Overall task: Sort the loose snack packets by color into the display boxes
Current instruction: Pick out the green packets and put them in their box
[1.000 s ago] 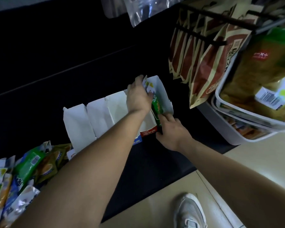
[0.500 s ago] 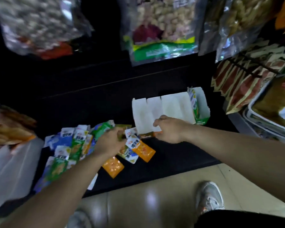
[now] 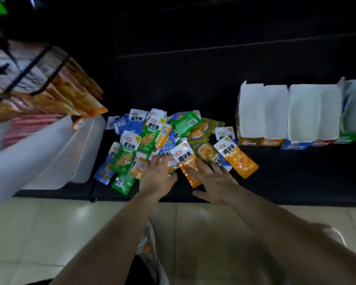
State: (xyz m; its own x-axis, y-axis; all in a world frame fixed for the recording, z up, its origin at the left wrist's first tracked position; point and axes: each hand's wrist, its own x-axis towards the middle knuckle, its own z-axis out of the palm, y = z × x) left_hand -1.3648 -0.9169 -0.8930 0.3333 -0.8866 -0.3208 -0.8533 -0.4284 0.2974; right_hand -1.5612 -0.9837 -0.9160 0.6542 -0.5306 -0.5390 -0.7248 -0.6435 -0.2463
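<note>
Right of a white tub (image 3: 56,153), the loose packets (image 3: 150,130) lie heaped on the black shelf (image 3: 296,177), the left hand (image 3: 157,177) resting on the heap's near edge with fingers bent; whether it pinches one cannot be told. Just right of it an orange packet (image 3: 185,159) lies long axis near to far, white end far, under the straight, empty fingers of the right hand (image 3: 216,182), likely the hand to lift it. The display boxes (image 3: 253,112) stand further right on the same shelf, pale tiled floor (image 3: 29,233) nearest
</note>
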